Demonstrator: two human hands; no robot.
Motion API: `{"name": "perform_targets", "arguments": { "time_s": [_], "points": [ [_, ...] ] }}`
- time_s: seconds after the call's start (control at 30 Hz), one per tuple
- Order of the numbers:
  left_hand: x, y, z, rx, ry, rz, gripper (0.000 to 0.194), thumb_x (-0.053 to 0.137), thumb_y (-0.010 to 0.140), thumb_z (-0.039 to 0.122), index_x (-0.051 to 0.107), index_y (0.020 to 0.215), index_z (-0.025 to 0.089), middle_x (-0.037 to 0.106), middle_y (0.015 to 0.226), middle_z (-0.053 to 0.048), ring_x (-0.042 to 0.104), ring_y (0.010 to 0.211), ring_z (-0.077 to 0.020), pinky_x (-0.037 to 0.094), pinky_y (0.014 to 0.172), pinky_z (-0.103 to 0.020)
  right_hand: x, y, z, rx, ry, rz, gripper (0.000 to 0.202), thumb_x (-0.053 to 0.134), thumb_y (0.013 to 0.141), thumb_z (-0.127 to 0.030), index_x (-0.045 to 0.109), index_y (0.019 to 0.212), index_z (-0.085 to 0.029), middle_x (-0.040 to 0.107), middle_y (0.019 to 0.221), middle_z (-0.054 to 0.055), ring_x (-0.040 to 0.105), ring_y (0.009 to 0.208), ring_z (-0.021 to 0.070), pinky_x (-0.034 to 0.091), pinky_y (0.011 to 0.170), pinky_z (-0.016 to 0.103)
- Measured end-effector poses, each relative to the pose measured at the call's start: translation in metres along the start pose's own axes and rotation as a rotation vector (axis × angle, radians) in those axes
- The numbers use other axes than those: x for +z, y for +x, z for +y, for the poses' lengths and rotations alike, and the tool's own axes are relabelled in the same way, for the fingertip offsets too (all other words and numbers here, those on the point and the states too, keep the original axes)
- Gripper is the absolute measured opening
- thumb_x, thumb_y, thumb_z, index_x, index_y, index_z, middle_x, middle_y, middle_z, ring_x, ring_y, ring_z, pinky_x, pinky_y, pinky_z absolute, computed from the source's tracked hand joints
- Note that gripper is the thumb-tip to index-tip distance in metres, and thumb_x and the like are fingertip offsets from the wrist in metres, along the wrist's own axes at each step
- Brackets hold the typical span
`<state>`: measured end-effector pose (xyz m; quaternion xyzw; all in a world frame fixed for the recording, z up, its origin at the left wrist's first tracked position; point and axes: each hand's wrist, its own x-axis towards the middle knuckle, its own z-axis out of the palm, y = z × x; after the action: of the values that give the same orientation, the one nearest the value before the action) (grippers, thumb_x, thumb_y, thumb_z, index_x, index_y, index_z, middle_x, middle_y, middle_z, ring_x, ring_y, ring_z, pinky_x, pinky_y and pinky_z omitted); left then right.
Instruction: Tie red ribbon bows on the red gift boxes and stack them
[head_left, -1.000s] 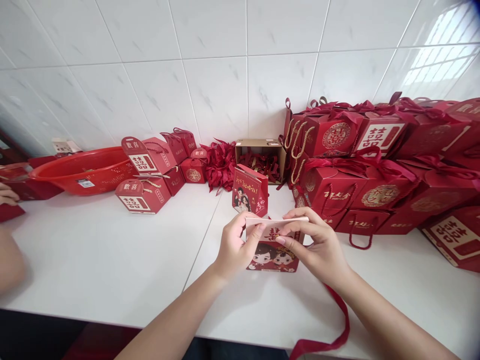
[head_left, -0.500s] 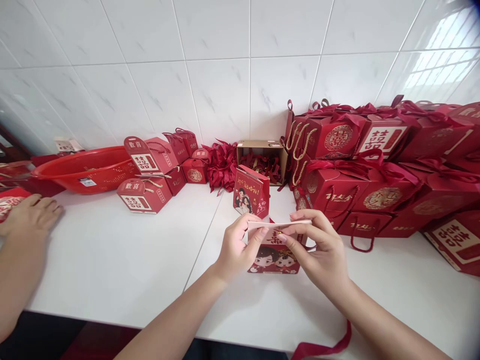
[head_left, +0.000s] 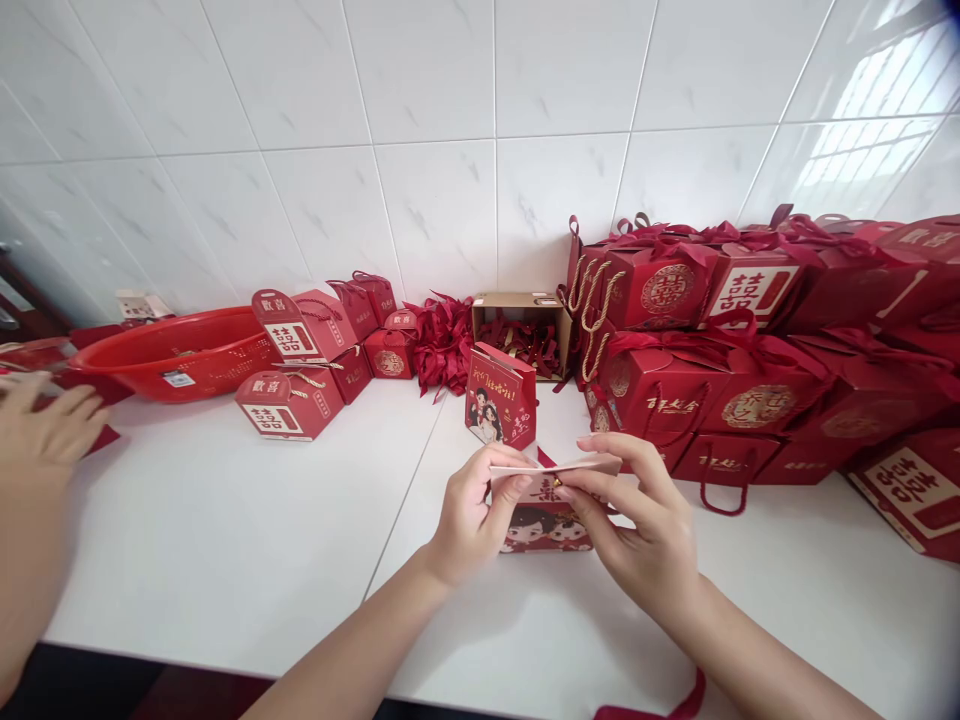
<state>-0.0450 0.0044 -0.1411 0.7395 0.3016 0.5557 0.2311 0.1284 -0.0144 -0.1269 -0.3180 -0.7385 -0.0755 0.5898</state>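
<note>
A small red gift box [head_left: 546, 532] with a cartoon couple on its front stands on the table in front of me. My left hand [head_left: 480, 505] is closed on the left side of its pale top flap, thumb in front and fingers behind. At the middle of the flap, my right hand [head_left: 637, 510] pinches a tiny gold-coloured piece [head_left: 557, 481] between thumb and fingertips; its exact kind is too small to tell. Dark red ribbon [head_left: 546, 456] shows behind the flap, and a ribbon end [head_left: 686, 700] hangs at the table's front edge. Another red box [head_left: 501, 395] stands just behind.
Stacked red gift boxes [head_left: 675, 390] fill the right side. Against the wall are a cardboard box [head_left: 517, 299] of ribbon pieces, a heap of red ribbons [head_left: 444, 345], several smaller boxes [head_left: 289, 405] and a red plastic basket [head_left: 217, 375]. Another person's hand [head_left: 52, 425] is at far left.
The top flap of the gift box has tipped toward me, covering more of its front. The other person's hand has shifted slightly left. My view has tilted up a little.
</note>
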Motion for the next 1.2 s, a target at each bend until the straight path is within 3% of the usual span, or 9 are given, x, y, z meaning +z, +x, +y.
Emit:
{"name": "perform_targets", "arguments": {
  "time_s": [0.3, 0.47, 0.5, 0.6, 0.67, 0.87, 0.97, 1.1, 1.2],
  "points": [
    [0.003, -0.002, -0.001, 0.288, 0.062, -0.016, 0.021, 0.042, 0.090, 0.006, 0.049, 0.104, 0.019, 0.058, 0.094, -0.006, 0.060, 0.092, -0.0166, 0.052, 0.078, -0.032, 0.000, -0.001, 0.000, 0.114, 0.106, -0.039, 0.024, 0.061, 0.082, -0.011, 0.056, 0.103, -0.022, 0.060, 0.094, 0.008, 0.062, 0.083, 0.0189, 0.053, 0.062, 0.030],
    [0.011, -0.003, 0.023, 0.505, 0.554, 0.365, 0.039, 0.061, 0.073, 0.001, 0.048, 0.105, 0.020, 0.050, 0.102, -0.009, 0.051, 0.097, -0.0214, 0.049, 0.078, -0.034, -0.003, 0.001, 0.006, 0.201, 0.170, 0.053, 0.012, 0.058, 0.084, -0.012, 0.058, 0.091, -0.022, 0.059, 0.088, 0.007, 0.062, 0.086, 0.0199, 0.051, 0.058, 0.028],
    [0.015, -0.004, 0.030, 0.516, 0.630, 0.366, 0.036, 0.064, 0.071, 0.002, 0.051, 0.101, 0.020, 0.052, 0.097, -0.007, 0.052, 0.092, -0.0209, 0.047, 0.076, -0.034, -0.003, 0.002, 0.007, 0.251, 0.187, 0.089, 0.011, 0.058, 0.084, -0.014, 0.059, 0.090, -0.022, 0.059, 0.088, 0.006, 0.062, 0.085, 0.0195, 0.051, 0.059, 0.028],
    [0.034, -0.005, 0.046, 0.395, 0.757, 0.075, 0.020, 0.061, 0.075, 0.009, 0.057, 0.091, 0.020, 0.061, 0.077, -0.003, 0.056, 0.074, -0.0210, 0.043, 0.070, -0.037, -0.003, 0.002, 0.011, 0.427, 0.295, 0.156, 0.006, 0.060, 0.085, -0.020, 0.059, 0.090, -0.022, 0.060, 0.086, 0.005, 0.061, 0.078, 0.0170, 0.052, 0.061, 0.029],
    [0.048, -0.004, 0.049, 0.274, 0.772, -0.052, 0.020, 0.054, 0.077, 0.009, 0.060, 0.094, 0.019, 0.068, 0.079, -0.005, 0.061, 0.074, -0.0243, 0.044, 0.070, -0.040, 0.000, 0.000, 0.010, 0.510, 0.390, 0.174, 0.004, 0.061, 0.085, -0.023, 0.060, 0.088, -0.022, 0.059, 0.084, 0.004, 0.061, 0.076, 0.0162, 0.053, 0.061, 0.028],
    [0.073, 0.001, 0.039, -0.153, 0.501, -0.058, 0.011, 0.053, 0.079, 0.016, 0.062, 0.074, 0.019, 0.070, 0.065, -0.006, 0.064, 0.055, -0.0217, 0.044, 0.049, -0.031, 0.008, -0.004, 0.001, 0.654, 0.637, 0.189, 0.013, 0.063, 0.083, -0.029, 0.055, 0.078, -0.020, 0.055, 0.085, 0.004, 0.060, 0.067, 0.0123, 0.054, 0.055, 0.024],
    [0.074, -0.001, 0.037, -0.270, 0.269, -0.014, 0.015, 0.052, 0.085, 0.023, 0.063, 0.075, 0.019, 0.071, 0.072, -0.006, 0.065, 0.061, -0.0188, 0.047, 0.052, -0.027, 0.007, -0.002, 0.001, 0.693, 0.671, 0.202, 0.017, 0.064, 0.083, -0.032, 0.053, 0.078, -0.020, 0.055, 0.084, 0.003, 0.059, 0.066, 0.0114, 0.053, 0.056, 0.023],
    [0.064, -0.008, 0.037, -0.322, 0.231, 0.012, 0.016, 0.049, 0.089, 0.029, 0.059, 0.079, 0.020, 0.068, 0.074, -0.004, 0.062, 0.063, -0.0158, 0.048, 0.056, -0.025, 0.004, 0.002, 0.006, 0.739, 0.687, 0.227, 0.022, 0.064, 0.082, -0.035, 0.050, 0.078, -0.020, 0.055, 0.077, 0.001, 0.057, 0.063, 0.0110, 0.051, 0.055, 0.023],
    [0.043, -0.012, 0.036, -0.354, 0.258, 0.053, 0.014, 0.052, 0.088, 0.031, 0.059, 0.083, 0.020, 0.067, 0.072, -0.002, 0.062, 0.062, -0.0156, 0.048, 0.056, -0.024, 0.004, 0.002, 0.010, 0.768, 0.740, 0.156, 0.023, 0.061, 0.084, -0.038, 0.046, 0.080, -0.021, 0.054, 0.067, -0.002, 0.053, 0.055, 0.0108, 0.047, 0.048, 0.023]
  ]
}}
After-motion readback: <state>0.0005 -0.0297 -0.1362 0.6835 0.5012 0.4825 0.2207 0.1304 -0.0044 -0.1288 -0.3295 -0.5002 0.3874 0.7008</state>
